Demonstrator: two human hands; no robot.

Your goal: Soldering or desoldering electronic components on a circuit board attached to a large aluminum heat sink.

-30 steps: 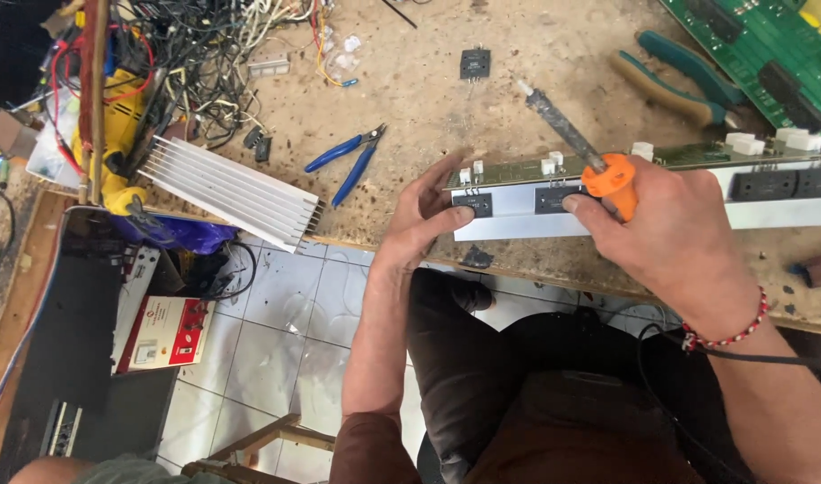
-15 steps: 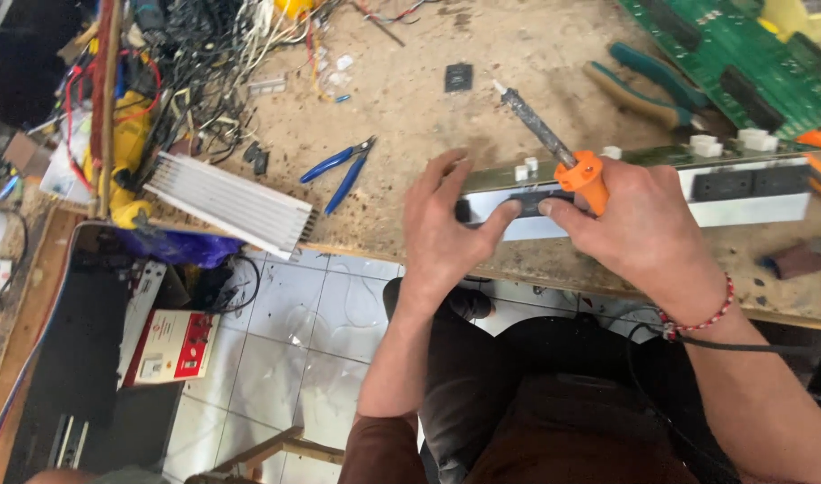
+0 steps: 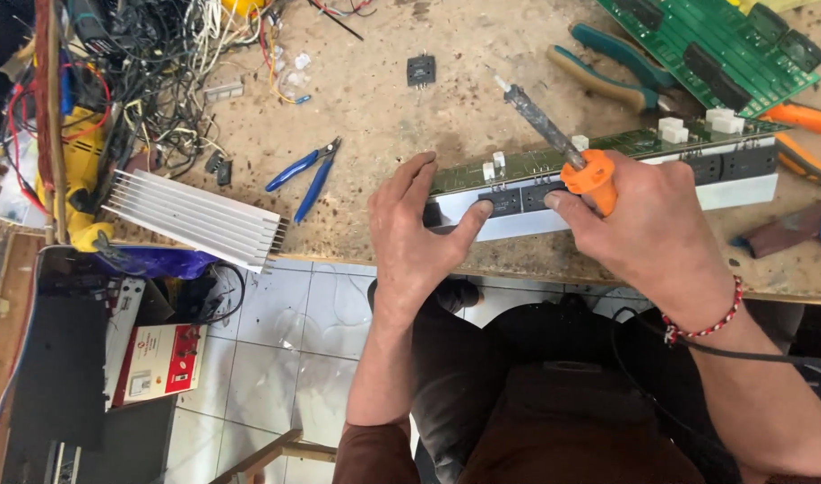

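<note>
Pressing down on the near edge of the long white aluminium heatsink strip (image 3: 607,202), the left hand (image 3: 419,233) now lies flatter than a second ago, its fingers spread and its thumb tip set on a black component on the strip's face. The right hand (image 3: 648,229) is closed around the orange-handled soldering iron (image 3: 554,134), whose tip has swung up and away to the far left, clear of the narrow green circuit board (image 3: 598,152) that stands along the strip's far edge; the right forefinger now touches the strip's face beside the left thumb. Both hands have thus turned from the iron's tip to the strip itself, which lies across the near right of the bench.

That bench (image 3: 383,116) is a worn, speckled wooden top. Blue-handled cutters (image 3: 305,168) and a finned silver heatsink (image 3: 195,220) lie to the left, a tangle of wires (image 3: 150,63) far left, a larger green board (image 3: 724,45) and teal-handled pliers (image 3: 612,67) far right. Pale floor tiles (image 3: 285,350) show below.
</note>
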